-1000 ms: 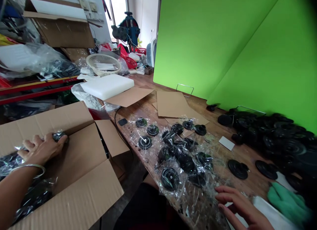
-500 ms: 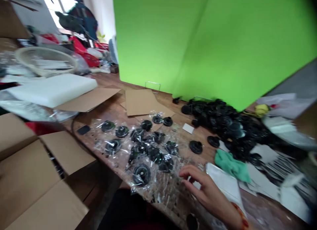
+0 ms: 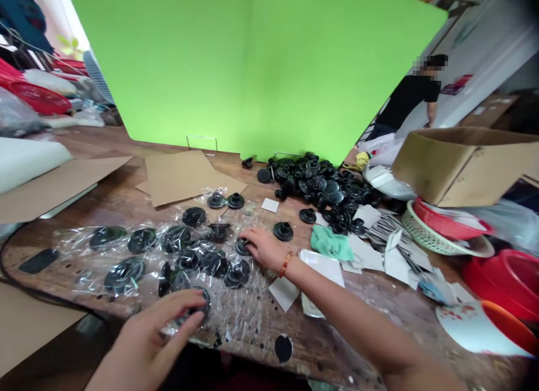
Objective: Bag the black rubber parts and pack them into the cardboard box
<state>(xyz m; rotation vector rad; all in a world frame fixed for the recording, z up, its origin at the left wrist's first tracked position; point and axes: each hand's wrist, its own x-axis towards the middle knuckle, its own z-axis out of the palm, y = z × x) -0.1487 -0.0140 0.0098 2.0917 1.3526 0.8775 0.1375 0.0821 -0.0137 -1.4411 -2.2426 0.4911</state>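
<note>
My left hand is at the front edge of the table, thumb and fingers apart around a black round part in clear plastic; whether it grips the part is unclear. My right hand, with a beaded bracelet at the wrist, reaches over the table, its fingertips on a dark wrapped part. Several more black parts in clear film lie around and left of both hands. Just right of my right hand sits an unwrapped black part.
A heap of black parts lies before a green board. A green cloth, white cards, a cardboard box and red basins are on the right. A person stands behind.
The view has swung to the right. My left hand has come into view at the front. My right hand has moved from bare table onto a wrapped part.
</note>
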